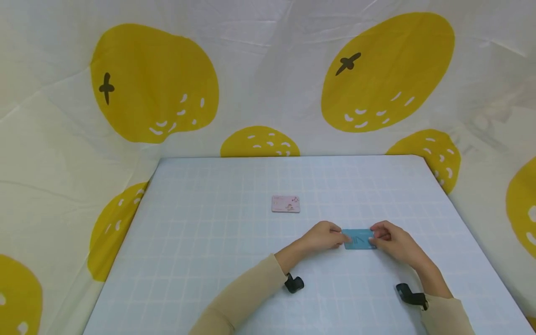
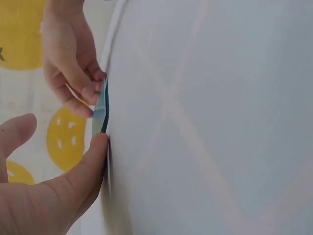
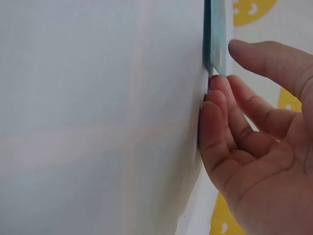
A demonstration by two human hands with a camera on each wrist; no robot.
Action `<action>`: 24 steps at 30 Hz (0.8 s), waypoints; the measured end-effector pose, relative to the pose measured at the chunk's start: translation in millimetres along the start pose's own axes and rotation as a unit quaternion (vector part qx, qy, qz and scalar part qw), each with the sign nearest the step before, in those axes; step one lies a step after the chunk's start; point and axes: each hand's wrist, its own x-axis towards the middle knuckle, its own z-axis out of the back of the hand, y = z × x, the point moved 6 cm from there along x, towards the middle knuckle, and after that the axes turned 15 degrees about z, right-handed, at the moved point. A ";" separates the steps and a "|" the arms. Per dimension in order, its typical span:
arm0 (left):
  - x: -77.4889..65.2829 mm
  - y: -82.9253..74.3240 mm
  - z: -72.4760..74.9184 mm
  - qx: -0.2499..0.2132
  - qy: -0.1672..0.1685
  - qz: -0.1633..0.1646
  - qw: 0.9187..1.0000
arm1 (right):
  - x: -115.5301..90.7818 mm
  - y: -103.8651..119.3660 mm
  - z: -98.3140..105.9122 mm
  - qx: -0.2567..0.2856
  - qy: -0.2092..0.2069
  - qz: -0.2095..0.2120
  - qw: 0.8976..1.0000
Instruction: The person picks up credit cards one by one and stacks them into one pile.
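Note:
A light blue card (image 1: 360,239) with some thickness lies on the table, between my two hands. At its left end is my left hand (image 1: 325,236), its fingertips right at the edge. In the left wrist view the left thumb (image 2: 20,131) stands raised apart from the card, while a finger reaches its end. My right hand (image 1: 395,242) is at the opposite end, fingers bent against the card's edge. Its thumb (image 3: 259,58) hovers beside the upper face in the right wrist view. A darker blue layer shows under the pale face there.
Farther back and to the left lies a pink card (image 1: 285,204) with a small printed figure. The table (image 1: 201,214) has a pale checked cloth. White curtains with yellow fruit prints (image 1: 155,83) close it in at the back and sides. Black wrist mounts (image 1: 412,296) hang at both sleeves.

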 end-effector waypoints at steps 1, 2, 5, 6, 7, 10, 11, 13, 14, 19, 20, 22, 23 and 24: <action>0.1 1.2 -0.2 -0.038 0.015 0.007 0.999 | -0.1 0.4 0.4 0.001 -0.002 -0.002 1.000; 0.6 2.1 -0.3 -0.071 0.028 0.011 0.997 | -0.1 0.8 0.9 0.003 -0.005 -0.003 1.000; 1.5 4.8 -1.6 -0.161 0.066 0.022 0.985 | -0.1 0.7 2.0 0.018 -0.010 -0.012 1.000; 1.8 5.5 -2.1 -0.184 0.077 0.026 0.980 | -0.2 0.7 2.3 0.025 -0.010 -0.015 1.000; 2.2 6.1 -2.7 -0.206 0.086 0.028 0.974 | -0.4 0.5 2.3 0.034 -0.009 -0.020 0.999; 3.4 8.2 -3.2 -0.244 0.099 0.035 0.964 | -1.3 0.2 2.1 0.067 -0.008 -0.038 0.997; 3.6 8.6 -3.3 -0.251 0.101 0.037 0.962 | -1.5 0.1 1.7 0.077 -0.008 -0.042 0.996; 4.0 9.0 -3.3 -0.263 0.101 0.040 0.959 | -1.5 -0.3 1.0 0.098 -0.009 -0.049 0.994; 4.3 9.3 -3.3 -0.267 0.100 0.042 0.958 | -1.3 -0.7 0.8 0.107 -0.012 -0.053 0.993; 4.1 10.7 -0.7 -0.278 0.092 0.039 0.955 | 0.7 -2.1 -1.6 0.152 -0.024 -0.061 0.986; 4.0 11.2 0.6 -0.280 0.091 0.039 0.955 | 1.5 -2.4 -2.2 0.160 -0.028 -0.063 0.985; 3.6 12.1 4.6 -0.285 0.085 0.037 0.954 | 3.4 -1.7 -4.1 0.178 -0.034 -0.065 0.981; 3.4 12.4 7.0 -0.285 0.082 0.036 0.954 | 4.7 -0.9 -5.1 0.186 -0.036 -0.063 0.980; 3.2 12.6 9.6 -0.286 0.078 0.035 0.954 | 6.1 -0.1 -6.1 0.193 -0.039 -0.064 0.978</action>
